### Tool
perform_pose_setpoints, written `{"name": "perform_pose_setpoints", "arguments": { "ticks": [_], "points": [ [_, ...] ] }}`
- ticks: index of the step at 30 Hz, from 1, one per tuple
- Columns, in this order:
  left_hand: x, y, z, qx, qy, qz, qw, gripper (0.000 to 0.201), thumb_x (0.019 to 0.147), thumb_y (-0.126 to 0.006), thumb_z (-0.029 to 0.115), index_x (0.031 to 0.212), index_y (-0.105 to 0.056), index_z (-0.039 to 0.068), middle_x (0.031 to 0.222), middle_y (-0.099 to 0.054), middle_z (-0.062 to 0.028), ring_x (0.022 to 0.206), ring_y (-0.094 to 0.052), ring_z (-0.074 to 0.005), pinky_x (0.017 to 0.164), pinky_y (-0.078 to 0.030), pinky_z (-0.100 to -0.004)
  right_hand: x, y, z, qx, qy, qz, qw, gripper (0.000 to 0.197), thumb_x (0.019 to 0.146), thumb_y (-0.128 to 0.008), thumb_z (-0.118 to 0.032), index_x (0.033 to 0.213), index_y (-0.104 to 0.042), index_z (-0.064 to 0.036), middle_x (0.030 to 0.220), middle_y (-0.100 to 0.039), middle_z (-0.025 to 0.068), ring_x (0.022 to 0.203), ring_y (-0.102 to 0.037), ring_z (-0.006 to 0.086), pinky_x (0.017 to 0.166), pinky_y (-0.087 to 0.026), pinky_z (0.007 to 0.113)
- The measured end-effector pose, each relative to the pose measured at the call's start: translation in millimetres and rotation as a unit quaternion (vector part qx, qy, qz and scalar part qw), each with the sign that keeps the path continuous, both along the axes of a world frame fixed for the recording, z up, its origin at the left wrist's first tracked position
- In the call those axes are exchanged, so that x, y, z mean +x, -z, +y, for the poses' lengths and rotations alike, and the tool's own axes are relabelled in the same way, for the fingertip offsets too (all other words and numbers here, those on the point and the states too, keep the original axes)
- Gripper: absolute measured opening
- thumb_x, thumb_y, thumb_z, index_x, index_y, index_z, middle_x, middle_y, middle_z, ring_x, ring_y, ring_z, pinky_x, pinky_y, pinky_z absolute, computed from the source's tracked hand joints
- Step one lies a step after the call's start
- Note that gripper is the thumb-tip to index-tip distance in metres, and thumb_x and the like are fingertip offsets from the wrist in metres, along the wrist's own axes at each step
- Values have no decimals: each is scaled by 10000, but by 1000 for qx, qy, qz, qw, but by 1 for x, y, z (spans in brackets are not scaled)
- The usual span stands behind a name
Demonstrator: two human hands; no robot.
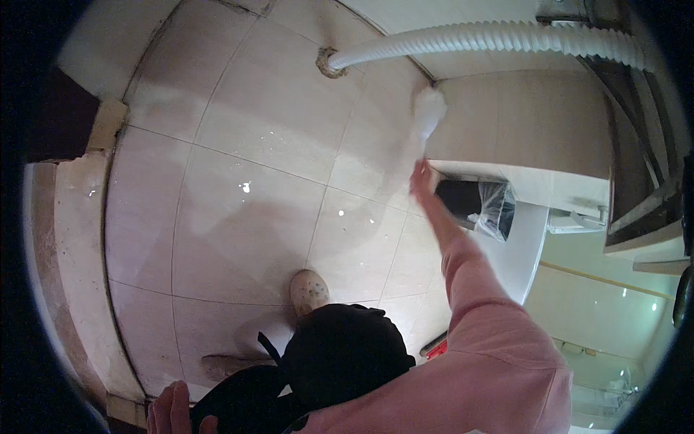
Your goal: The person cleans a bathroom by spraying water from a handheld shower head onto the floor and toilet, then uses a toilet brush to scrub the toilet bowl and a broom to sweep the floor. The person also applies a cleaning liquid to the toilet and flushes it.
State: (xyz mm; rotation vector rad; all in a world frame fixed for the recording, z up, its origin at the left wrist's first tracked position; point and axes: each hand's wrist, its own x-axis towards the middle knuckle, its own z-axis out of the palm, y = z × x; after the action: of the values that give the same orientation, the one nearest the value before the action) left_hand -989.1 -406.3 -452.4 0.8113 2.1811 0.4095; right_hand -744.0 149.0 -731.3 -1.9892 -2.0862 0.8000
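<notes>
My right arm, in a pink sleeve, stretches forward, and my right hand (421,179) is closed around the thin handle of a white brush (430,108). Its rounded head, blurred by motion, is at the foot of the wall near the corner. White foam spots (246,187) and wet patches lie on the tiled floor (246,239). At the lower left edge, my left hand (173,411) shows only in part beside my dark clothing. Its thumb is apart from the fingers, and nothing shows in it.
A white corrugated hose (477,43) runs from a floor hole across the far side. Right of my forearm stands a black bin (459,194) with a clear bag. A raised sill (83,217) borders the left. My beige clog (309,291) stands on the tiles.
</notes>
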Motion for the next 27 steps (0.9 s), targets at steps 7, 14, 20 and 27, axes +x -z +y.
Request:
{"name": "perform_pose_setpoints", "arguments": {
  "ticks": [7,14,20,27],
  "points": [
    [5,-2,-8,-49,-54,16,997,367,807,-564,133,1159,-501,56,1069,-544,-175,898,-553,-338,716,-463,-384,118,-27,-228,-84,-90,46,991,431,910,-369,-152,1281,-312,61,1224,-445,243,1112,-459,257,919,-354,316],
    [12,15,-21,-33,-46,-27,998,489,711,-601,126,1171,-469,25,1058,-507,-222,914,-531,-371,764,-439,-444,-21,-7,20,-70,-59,129,987,214,910,-385,-300,963,-499,-126,530,-387,-20,390,-350,102,325,-280,273],
    [18,25,-27,-21,-15,-8,1000,555,637,-606,69,1163,-453,-21,1004,-512,-240,914,-529,-387,784,-446,-461,-17,28,-46,-138,-44,187,972,296,903,-416,-265,1167,-447,-133,606,-441,17,450,-418,132,376,-343,267],
    [5,4,2,-15,-30,-5,999,370,785,-581,83,1147,-511,51,1070,-548,-170,888,-564,-326,693,-481,-366,155,-28,-200,-102,150,82,980,430,911,-395,-235,1325,-325,-140,657,-531,12,504,-481,99,418,-392,233]
  ]
}}
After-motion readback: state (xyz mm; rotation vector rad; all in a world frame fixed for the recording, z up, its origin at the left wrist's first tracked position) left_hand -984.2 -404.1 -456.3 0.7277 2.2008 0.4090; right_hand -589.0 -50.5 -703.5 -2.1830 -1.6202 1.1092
